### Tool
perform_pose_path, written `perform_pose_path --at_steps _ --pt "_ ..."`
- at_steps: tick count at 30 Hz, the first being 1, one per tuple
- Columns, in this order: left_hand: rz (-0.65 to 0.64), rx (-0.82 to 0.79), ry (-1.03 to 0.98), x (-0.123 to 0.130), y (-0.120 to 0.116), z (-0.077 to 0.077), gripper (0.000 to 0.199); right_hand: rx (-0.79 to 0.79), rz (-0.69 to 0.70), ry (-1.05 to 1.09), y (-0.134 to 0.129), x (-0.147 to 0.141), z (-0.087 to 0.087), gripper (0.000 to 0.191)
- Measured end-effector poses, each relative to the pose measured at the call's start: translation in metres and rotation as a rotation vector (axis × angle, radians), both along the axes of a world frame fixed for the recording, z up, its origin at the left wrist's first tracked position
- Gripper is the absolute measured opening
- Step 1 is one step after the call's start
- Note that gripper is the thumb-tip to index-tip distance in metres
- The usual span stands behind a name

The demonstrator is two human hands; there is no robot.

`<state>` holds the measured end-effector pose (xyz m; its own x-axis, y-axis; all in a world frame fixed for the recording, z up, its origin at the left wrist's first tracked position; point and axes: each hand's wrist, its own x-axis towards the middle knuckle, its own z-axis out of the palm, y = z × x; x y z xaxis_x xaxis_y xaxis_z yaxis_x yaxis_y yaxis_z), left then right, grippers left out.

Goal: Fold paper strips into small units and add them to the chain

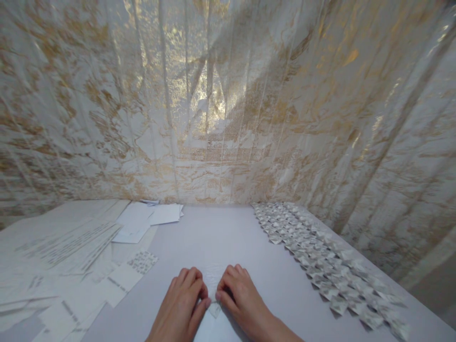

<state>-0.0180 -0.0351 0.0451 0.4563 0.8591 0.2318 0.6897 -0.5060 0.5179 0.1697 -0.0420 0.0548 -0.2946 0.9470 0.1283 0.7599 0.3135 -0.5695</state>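
A small folded piece of white paper (214,310) is pinched between my two hands, low in the middle of the head view. My left hand (187,297) grips its left corner between thumb and curled fingers. On the opposite corner, my right hand (240,292) closes in the same way. The paper's lower part comes to a point beneath the fingertips, and pale print shows faintly on it. Both hands sit just above the pale table (210,237), and the fingers cover part of the paper.
On the right, rows of small folded paper pieces (313,251) stretch to the back edge. Loose printed sheets (81,237) overlap on the left, with a patterned paper piece (142,261) among them. White sheets (135,221) lie at the back left. A gold-patterned curtain (213,118) hangs behind the table.
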Motion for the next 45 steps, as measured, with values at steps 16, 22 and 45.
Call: perform_pose_path --at_steps 16,22,45 --pt "0.106 -0.125 0.035 0.008 0.005 0.006 0.011 -0.028 -0.012 0.032 0.000 0.000 0.001 0.016" --pt "0.080 -0.133 -0.005 0.008 0.002 0.008 0.027 -0.098 -0.055 0.117 0.005 0.000 0.003 0.031" --pt "0.047 -0.090 -0.030 0.005 0.003 0.006 0.028 -0.073 -0.098 0.166 0.003 -0.005 0.003 0.023"
